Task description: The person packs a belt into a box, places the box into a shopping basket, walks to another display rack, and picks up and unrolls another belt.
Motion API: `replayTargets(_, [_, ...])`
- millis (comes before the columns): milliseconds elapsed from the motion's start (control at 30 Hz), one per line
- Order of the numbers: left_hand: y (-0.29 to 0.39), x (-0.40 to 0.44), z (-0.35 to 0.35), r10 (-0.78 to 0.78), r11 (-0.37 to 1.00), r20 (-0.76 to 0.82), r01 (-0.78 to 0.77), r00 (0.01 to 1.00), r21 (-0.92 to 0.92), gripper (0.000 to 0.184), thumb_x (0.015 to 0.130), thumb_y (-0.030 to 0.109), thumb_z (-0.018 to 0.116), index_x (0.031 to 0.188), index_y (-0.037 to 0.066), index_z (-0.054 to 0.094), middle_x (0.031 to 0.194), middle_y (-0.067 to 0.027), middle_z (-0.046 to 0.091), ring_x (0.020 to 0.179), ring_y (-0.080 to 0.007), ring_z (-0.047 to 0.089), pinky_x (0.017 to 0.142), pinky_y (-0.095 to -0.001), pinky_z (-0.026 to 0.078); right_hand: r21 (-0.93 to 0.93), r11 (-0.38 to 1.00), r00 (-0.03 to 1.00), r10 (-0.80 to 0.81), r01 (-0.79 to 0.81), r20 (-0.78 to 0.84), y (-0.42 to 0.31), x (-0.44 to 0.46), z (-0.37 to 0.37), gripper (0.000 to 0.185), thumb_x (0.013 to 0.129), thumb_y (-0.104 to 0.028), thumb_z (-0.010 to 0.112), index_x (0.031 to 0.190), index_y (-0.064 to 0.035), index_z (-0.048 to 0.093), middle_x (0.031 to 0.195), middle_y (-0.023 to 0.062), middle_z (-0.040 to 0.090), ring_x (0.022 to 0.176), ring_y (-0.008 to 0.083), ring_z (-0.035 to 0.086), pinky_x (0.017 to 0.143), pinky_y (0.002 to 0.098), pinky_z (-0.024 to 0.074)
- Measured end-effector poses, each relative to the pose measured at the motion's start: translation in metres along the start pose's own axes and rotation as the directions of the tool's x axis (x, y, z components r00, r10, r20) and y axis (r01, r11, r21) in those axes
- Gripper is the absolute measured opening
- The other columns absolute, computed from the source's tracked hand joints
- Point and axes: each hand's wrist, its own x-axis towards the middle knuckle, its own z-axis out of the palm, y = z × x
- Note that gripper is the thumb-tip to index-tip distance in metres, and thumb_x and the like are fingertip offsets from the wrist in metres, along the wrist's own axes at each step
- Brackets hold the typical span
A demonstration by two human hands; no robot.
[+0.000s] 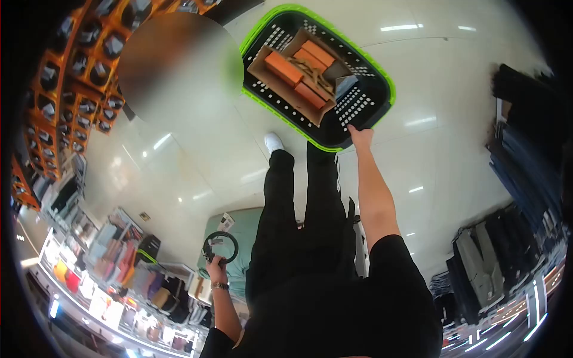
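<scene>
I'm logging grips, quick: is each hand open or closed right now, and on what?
Left hand: closed, holding a black loop.
Right hand: closed, holding the basket.

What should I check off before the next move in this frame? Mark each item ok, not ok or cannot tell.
1. Right hand on the basket's near rim: ok.
2. Brown paper bag inside the basket: ok.
3. Orange boxes inside the bag: ok.
4. Left hand free: not ok, it holds a black loop, perhaps a coiled belt.
5. Basket resting on the floor: cannot tell from above.
</scene>
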Motion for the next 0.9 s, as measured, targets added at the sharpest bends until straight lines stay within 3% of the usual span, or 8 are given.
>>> replayTargets(67, [-0.018, -0.002, -0.010, -0.017, 0.999, -0.020, 0.016, 1.000, -0.030, 0.034, 0.074, 0.001, 0.061, 0.107, 0.004, 0.050, 0.078, -0.0048, 0.056, 0.070, -0.0183, 0.060, 0.065, -0.0294, 0.049, -0.075, 0.995, 0.987, -0.071, 0.061, -0.147, -0.005, -0.002, 0.009, 0.061, 0.067, -0.018, 0.078, 0.108, 0.0130, 0.045, 0.106, 0.0277, 0.059, 0.103, 0.0391, 0.059, 0.092, 0.0409, 0.0445])
replayTargets(300, [-0.067, 0.003, -0.026, -0.100, 0.994, -0.056, 0.097, 0.993, -0.051, 0.028, 0.073, -0.001, 0.061, 0.098, 0.005, 0.049, 0.075, -0.0043, 0.053, 0.067, -0.0176, 0.058, 0.063, -0.0288, 0.049, -0.297, 0.926, 0.966, -0.255, 0.233, -0.038, -0.058, 0.040, -0.003, 0.070, 0.066, -0.023, 0.078, 0.111, 0.0155, 0.041, 0.110, 0.0319, 0.058, 0.106, 0.0408, 0.058, 0.093, 0.0397, 0.0450])
replayTargets(433, [-0.096, 0.006, -0.029, -0.096, 0.994, -0.025, 0.094, 0.995, -0.060, 0.031, 0.074, 0.003, 0.063, 0.102, 0.004, 0.049, 0.076, -0.0039, 0.057, 0.066, -0.0145, 0.059, 0.057, -0.0245, 0.045, -0.339, 0.878, 0.939, -0.341, 0.337, 0.050, -0.085, 0.057, -0.002, 0.072, 0.065, -0.024, 0.080, 0.110, 0.0183, 0.042, 0.108, 0.0327, 0.059, 0.105, 0.0397, 0.060, 0.092, 0.0387, 0.0463])
replayTargets(633, [-0.111, 0.009, -0.036, -0.132, 0.987, -0.028, 0.128, 0.991, -0.093, 0.027, 0.075, 0.002, 0.061, 0.099, 0.006, 0.050, 0.081, -0.0036, 0.056, 0.070, -0.0158, 0.059, 0.065, -0.0271, 0.048, -0.331, 0.789, 0.852, -0.438, 0.517, 0.287, -0.093, 0.138, 0.008, 0.075, 0.066, -0.027, 0.080, 0.111, 0.0175, 0.041, 0.110, 0.0327, 0.058, 0.105, 0.0406, 0.059, 0.092, 0.0388, 0.0466])
replayTargets(733, [-0.107, 0.000, -0.032, -0.164, 0.983, -0.057, 0.159, 0.985, -0.087, 0.023, 0.075, 0.001, 0.060, 0.095, 0.006, 0.051, 0.082, -0.0032, 0.055, 0.073, -0.0166, 0.060, 0.068, -0.0287, 0.048, -0.406, 0.759, 0.855, -0.388, 0.508, 0.345, -0.149, 0.099, -0.003, 0.073, 0.068, -0.031, 0.079, 0.111, 0.0159, 0.044, 0.110, 0.0304, 0.059, 0.106, 0.0401, 0.059, 0.092, 0.0391, 0.0466])
replayTargets(833, [-0.118, -0.006, -0.025, -0.186, 0.967, -0.054, 0.173, 0.981, -0.187, 0.023, 0.074, 0.001, 0.060, 0.095, 0.006, 0.052, 0.080, -0.0038, 0.056, 0.073, -0.0170, 0.060, 0.069, -0.0293, 0.049, -0.607, 0.637, 0.866, -0.458, 0.476, 0.199, -0.171, 0.061, 0.010, 0.063, 0.072, -0.028, 0.075, 0.114, 0.0093, 0.048, 0.105, 0.0233, 0.062, 0.105, 0.0388, 0.058, 0.090, 0.0419, 0.0463])
replayTargets(867, [-0.122, -0.010, -0.022, -0.197, 0.962, -0.057, 0.182, 0.979, -0.203, 0.023, 0.074, 0.001, 0.060, 0.095, 0.006, 0.052, 0.080, -0.0038, 0.056, 0.073, -0.0170, 0.060, 0.069, -0.0293, 0.049, -0.574, 0.419, 0.570, -0.815, 0.703, 0.102, -0.191, 0.018, 0.017, 0.055, 0.072, -0.024, 0.074, 0.112, 0.0060, 0.051, 0.103, 0.0205, 0.062, 0.103, 0.0374, 0.058, 0.089, 0.0429, 0.0461])
replayTargets(900, [-0.122, -0.014, -0.019, -0.237, 0.956, -0.087, 0.216, 0.968, -0.198, 0.023, 0.074, 0.001, 0.060, 0.095, 0.005, 0.052, 0.080, -0.0044, 0.056, 0.073, -0.0173, 0.060, 0.069, -0.0295, 0.049, -0.565, 0.121, 0.140, -0.990, 0.816, -0.011, -0.207, -0.022, 0.035, 0.047, 0.072, -0.019, 0.072, 0.110, 0.0028, 0.054, 0.101, 0.0176, 0.062, 0.100, 0.0361, 0.058, 0.088, 0.0439, 0.0459])
